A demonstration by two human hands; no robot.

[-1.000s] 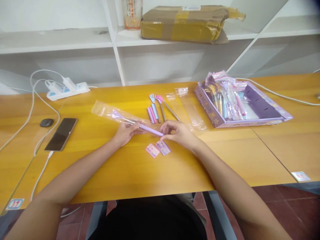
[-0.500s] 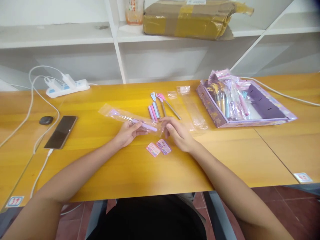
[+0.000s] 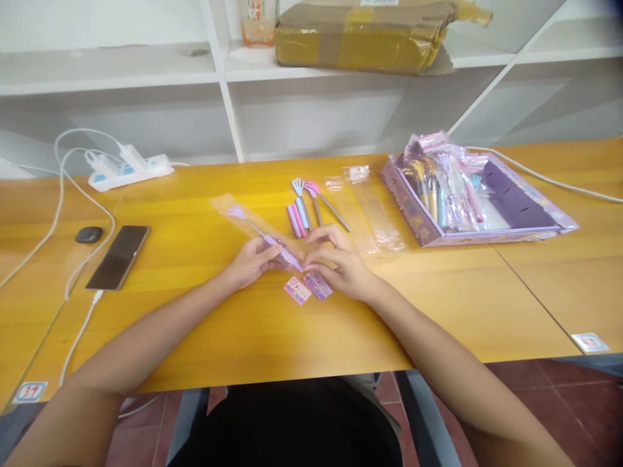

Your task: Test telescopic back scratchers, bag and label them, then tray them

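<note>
My left hand (image 3: 250,262) pinches the handle of a purple back scratcher (image 3: 265,239) that lies partly inside a clear plastic sleeve (image 3: 228,205), its claw end pointing up-left. My right hand (image 3: 335,263) has its fingers closed at the near end of that handle and sleeve. Two small pink and purple cards (image 3: 307,287) lie on the table just below my hands. Several unwrapped scratchers (image 3: 306,209) in purple, pink and blue lie just beyond my right hand.
Empty clear sleeves (image 3: 372,211) lie right of the scratchers. A purple box (image 3: 516,227) of wrapped scratchers sits at right. A phone (image 3: 118,257), a dark small case (image 3: 89,234), a power strip (image 3: 129,170) with cables are at left. White shelves hold a taped cardboard parcel (image 3: 370,35).
The sleeved purple scratcher has swung, its claw end now nearer and more upright on the table. My right hand has closed back in on the handle's near end.
</note>
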